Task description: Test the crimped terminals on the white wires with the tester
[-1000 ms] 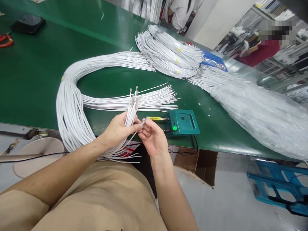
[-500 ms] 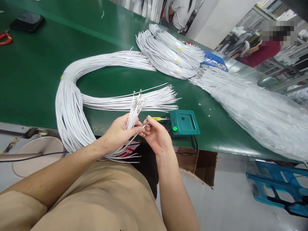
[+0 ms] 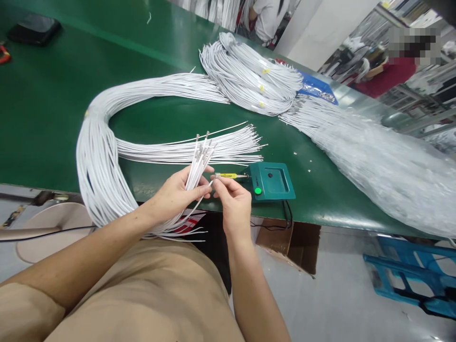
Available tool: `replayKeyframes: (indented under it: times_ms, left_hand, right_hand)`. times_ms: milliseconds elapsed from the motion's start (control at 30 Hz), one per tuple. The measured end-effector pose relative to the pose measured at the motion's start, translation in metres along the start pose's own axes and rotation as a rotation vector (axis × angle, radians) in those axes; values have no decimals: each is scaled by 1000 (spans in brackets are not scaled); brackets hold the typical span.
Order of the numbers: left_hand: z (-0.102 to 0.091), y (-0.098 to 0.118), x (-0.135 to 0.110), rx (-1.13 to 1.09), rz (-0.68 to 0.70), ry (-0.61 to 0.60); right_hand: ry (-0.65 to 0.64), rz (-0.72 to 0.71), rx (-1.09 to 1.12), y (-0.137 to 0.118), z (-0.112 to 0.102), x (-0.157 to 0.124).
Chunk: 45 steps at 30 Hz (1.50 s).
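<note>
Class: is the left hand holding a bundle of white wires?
Yes, the left hand grips white wires whose metal-tipped ends fan upward.

A bundle of thin white wires [image 3: 198, 164], metal terminals fanned upward, stands tilted in the left hand [image 3: 176, 194], left of the green box [image 3: 272, 180]. The right hand [image 3: 231, 202] pinches one single wire [image 3: 211, 182] beside it.

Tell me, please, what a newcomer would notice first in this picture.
The big loop of white wires sweeping across the green table catches the eye first. At the near edge, the left hand grips a bunch of wire ends, while the right hand pinches one wire beside a teal box.
</note>
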<state>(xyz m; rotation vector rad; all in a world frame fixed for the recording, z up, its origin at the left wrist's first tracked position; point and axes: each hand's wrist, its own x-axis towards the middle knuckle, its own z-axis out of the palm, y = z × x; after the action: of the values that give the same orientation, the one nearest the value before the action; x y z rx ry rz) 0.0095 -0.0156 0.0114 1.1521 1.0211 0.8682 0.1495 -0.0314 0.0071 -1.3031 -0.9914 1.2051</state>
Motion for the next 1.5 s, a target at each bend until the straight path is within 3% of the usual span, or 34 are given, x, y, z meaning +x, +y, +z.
replayKeyframes:
  times_ms: [200,300,433,567,767,833,1000,1067,1300,1500]
  left_hand:
    - [1,4,12,-237,-214,-113]
    - [2,3,19,-323,-270,-146]
    - [4,-4,26,-308,-237,-146]
    - [6,-11,30,-189,-178,-81]
    - [9,-13,35,12,-104,-6]
    - [9,-13,36,43,-95,18]
    - [6,-13,35,76,-95,42]
    - [5,-13,35,80,-99,45]
    - [6,-10,33,78,-65,56]
    - [3,-9,31,-22,-73,33]
  right_hand:
    - [132,-581,-803,13,-3,2]
    - [79,-741,-1083,15,-13,7]
    - [-108,-734,-1222,-3,-32,17]
    - [-133,-675,-1297,-22,-49,35]
    - [-270,-636,-1430,-31,-59,53]
    - [-207,-715,-1395,-42,-60,43]
    - [154,-883,-1153,-70,-59,11]
    - [168,-867,-1107,-67,-57,12]
    - [-134,-718,-1168,-31,-30,34]
    - [-190,-748,-1209,-18,-21,34]
